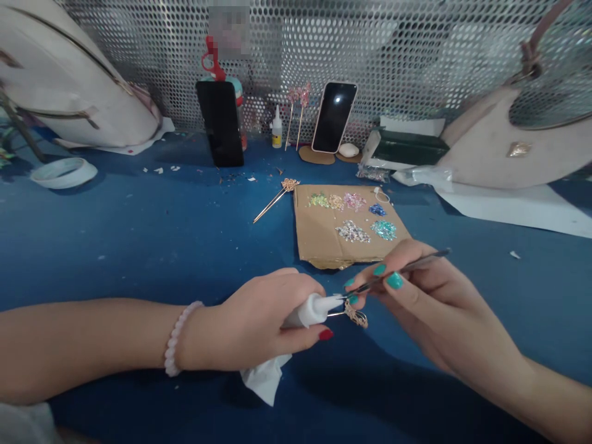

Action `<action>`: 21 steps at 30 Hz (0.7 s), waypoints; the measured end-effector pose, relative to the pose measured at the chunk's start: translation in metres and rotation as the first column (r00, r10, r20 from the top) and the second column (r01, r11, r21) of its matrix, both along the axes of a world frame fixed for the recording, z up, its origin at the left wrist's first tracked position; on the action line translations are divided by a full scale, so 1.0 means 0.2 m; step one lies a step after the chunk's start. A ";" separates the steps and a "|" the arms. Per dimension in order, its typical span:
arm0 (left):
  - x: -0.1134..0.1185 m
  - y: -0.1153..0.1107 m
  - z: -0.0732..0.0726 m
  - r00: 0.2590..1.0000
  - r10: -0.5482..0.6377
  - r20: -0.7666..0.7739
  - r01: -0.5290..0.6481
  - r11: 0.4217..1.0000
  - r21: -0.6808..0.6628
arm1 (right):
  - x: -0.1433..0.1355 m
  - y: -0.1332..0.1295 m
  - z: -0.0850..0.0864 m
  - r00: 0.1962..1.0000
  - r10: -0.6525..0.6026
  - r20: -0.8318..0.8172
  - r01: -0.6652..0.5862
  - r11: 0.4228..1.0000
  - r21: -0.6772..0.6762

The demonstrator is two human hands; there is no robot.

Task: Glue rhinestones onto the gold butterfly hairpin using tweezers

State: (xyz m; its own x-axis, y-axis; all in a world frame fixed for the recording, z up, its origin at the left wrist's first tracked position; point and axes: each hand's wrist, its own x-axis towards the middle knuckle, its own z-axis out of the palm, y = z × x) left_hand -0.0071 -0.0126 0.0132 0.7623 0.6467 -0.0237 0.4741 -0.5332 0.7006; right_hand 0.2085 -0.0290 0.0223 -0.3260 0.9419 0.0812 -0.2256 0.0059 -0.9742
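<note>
My left hand [272, 314] is closed around a glue bottle [314, 310], its white nozzle pointing right. Under the nozzle a gold hairpin [356, 316] with an openwork head sticks out from the same hand; its grip there is hidden. A crumpled white tissue [268, 379] hangs below that hand. In a pinch, my right hand [420, 296] holds dark tweezers [416, 264], with their tip at the nozzle's end. Just beyond lies a cardboard square [319, 237] bearing several piles of small gems, including silver gems [353, 232] and turquoise gems [383, 230].
Another gold hairpin [276, 200] lies left of the cardboard. Behind stand a black phone [221, 123], a second phone [335, 117], and a small glue bottle [276, 131]. A tape roll [63, 173] is at left. Pale bags [83, 80] flank the blue table [139, 246].
</note>
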 end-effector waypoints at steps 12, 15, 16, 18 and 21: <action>-0.01 0.00 -0.03 0.997 0.043 0.057 -0.044 0.999 0.029 | 0.00 0.00 0.00 1.000 0.013 -0.024 -0.013 1.000 -0.006; -0.01 -0.01 -0.02 0.998 0.036 0.050 -0.037 0.999 0.017 | 0.02 -0.03 -0.01 0.997 -0.012 0.078 0.003 0.994 0.111; -0.01 -0.01 -0.02 0.998 0.037 0.051 -0.038 0.999 0.013 | 0.03 -0.03 -0.01 0.993 -0.027 0.116 0.010 0.990 0.143; -0.01 0.00 -0.02 0.998 0.033 0.049 -0.034 0.999 0.007 | 0.03 -0.04 -0.02 0.985 -0.054 0.165 0.024 0.983 0.180; -0.01 0.00 -0.02 0.999 0.015 0.042 -0.015 1.000 0.006 | 0.04 -0.04 -0.03 0.979 -0.074 0.192 0.034 0.978 0.206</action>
